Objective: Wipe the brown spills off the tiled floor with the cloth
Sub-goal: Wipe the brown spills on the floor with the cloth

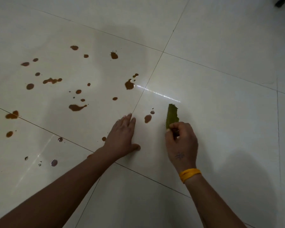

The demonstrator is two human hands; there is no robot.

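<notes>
Several brown spills dot the pale tiled floor [212, 120], mostly on the left and centre tiles; one large blot [129, 84] lies near a grout line, and a small drop [148, 118] sits between my hands. My left hand [122, 137] lies flat on the floor with straight fingers, just left of that drop. My right hand [181, 142] pinches the lower end of a green cloth [172, 115], which stands up narrow from my fingers, just right of the drop. A yellow band is on my right wrist.
Dark grout lines cross the glossy tiles, and a bright streak of reflected light runs right of the large blot. A dark object [281, 1] shows at the top right corner. The tiles on the right carry no spills.
</notes>
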